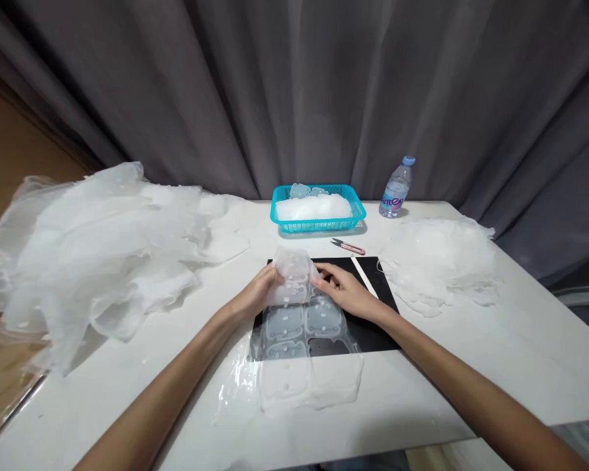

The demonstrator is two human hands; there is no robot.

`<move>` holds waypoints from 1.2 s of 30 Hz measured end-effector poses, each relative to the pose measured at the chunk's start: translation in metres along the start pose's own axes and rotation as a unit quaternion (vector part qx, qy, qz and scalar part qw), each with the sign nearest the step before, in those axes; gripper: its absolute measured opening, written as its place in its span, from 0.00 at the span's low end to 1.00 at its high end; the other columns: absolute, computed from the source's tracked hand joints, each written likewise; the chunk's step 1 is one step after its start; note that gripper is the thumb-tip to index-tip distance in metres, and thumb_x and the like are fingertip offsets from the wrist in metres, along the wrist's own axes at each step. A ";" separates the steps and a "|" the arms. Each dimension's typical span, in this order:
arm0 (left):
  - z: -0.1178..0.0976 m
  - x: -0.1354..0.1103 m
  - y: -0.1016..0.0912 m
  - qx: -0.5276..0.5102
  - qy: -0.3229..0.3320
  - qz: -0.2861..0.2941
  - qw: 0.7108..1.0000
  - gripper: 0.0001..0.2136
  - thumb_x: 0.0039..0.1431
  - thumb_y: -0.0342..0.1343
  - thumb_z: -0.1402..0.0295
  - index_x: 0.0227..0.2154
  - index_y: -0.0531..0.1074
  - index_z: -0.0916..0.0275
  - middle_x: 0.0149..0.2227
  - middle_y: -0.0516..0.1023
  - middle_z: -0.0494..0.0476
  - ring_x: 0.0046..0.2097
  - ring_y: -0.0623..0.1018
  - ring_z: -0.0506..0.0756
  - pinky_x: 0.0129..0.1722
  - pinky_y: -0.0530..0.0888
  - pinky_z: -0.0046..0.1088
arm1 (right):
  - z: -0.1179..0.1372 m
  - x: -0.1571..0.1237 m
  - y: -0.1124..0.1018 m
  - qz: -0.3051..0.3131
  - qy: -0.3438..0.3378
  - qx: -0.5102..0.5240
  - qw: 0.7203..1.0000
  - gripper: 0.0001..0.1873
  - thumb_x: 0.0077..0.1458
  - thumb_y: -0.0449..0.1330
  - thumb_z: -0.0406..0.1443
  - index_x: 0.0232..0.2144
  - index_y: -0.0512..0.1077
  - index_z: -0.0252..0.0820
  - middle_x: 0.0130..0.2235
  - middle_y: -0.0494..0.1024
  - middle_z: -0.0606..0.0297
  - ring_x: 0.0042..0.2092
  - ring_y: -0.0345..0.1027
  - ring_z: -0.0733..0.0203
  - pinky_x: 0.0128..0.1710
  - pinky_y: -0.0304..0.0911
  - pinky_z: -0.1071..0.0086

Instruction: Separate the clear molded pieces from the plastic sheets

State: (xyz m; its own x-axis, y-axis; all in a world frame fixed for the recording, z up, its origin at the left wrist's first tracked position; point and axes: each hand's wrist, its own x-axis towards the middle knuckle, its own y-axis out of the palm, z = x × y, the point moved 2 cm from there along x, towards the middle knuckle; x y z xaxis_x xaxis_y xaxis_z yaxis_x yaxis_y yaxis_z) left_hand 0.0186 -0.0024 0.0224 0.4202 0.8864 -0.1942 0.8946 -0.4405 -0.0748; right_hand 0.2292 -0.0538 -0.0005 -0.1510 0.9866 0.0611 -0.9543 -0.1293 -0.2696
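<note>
Sheet (285,320) between left fingers (273,276) and right fingers (334,273)

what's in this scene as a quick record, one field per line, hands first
left hand: holds the sheet near its far left edge
right hand: fingers at the sheet's far right edge; exact grip unclear
sheet: translucent, with rounded panels; partly over the mat, near end beyond it
mat: black, on the white table
snips: pink handles, between mat and basket
basket: blue, white pieces inside
bottle: upright, capped, right of the basket
left pile: whitish translucent sheets, larger
right pile: similar material, smaller
backdrop: grey curtain
</note>
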 end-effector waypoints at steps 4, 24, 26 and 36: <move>-0.002 -0.011 0.017 -0.098 -0.079 0.065 0.990 0.24 0.48 0.52 0.63 0.49 0.75 0.67 0.38 0.85 0.64 0.42 0.84 0.67 0.41 0.81 0.42 | 0.013 -0.010 -0.005 0.098 0.047 0.127 0.986 0.25 0.57 0.68 0.53 0.47 0.76 0.42 0.43 0.79 0.62 0.40 0.74 0.58 0.43 0.69 0.65; -0.019 -0.024 -0.013 0.081 -0.094 0.111 0.986 0.34 0.54 0.71 0.55 0.60 0.65 0.54 0.45 0.81 0.57 0.45 0.83 0.62 0.30 0.77 0.28 | -0.025 -0.003 -0.032 -0.072 -0.004 0.038 0.997 0.16 0.61 0.60 0.48 0.44 0.66 0.46 0.37 0.72 0.66 0.29 0.73 0.62 0.22 0.71 0.69; -0.018 -0.023 -0.015 0.130 -0.049 0.100 0.985 0.37 0.51 0.73 0.56 0.61 0.64 0.54 0.42 0.80 0.56 0.42 0.82 0.61 0.32 0.77 0.29 | -0.024 -0.003 -0.030 -0.093 -0.020 -0.008 0.995 0.12 0.64 0.58 0.45 0.45 0.68 0.45 0.39 0.74 0.63 0.30 0.73 0.61 0.26 0.72 0.66; -0.005 -0.016 -0.020 0.490 0.181 -0.022 0.853 0.48 0.51 0.67 0.40 0.68 0.57 0.59 0.59 0.69 0.69 0.62 0.69 0.73 0.59 0.71 0.52 | -0.003 -0.025 -0.067 -0.175 -0.064 -0.378 0.907 0.10 0.63 0.64 0.43 0.43 0.71 0.46 0.46 0.75 0.53 0.51 0.68 0.42 0.46 0.67 0.53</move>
State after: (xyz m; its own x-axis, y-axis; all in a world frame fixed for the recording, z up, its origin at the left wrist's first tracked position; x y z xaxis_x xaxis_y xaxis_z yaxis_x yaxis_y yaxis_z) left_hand -0.0050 -0.0068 0.0321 0.5674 0.8128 0.1316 0.4293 -0.1556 -0.8897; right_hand 0.2974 -0.0698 0.0126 0.0523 0.9285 0.3676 -0.5066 0.3419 -0.7915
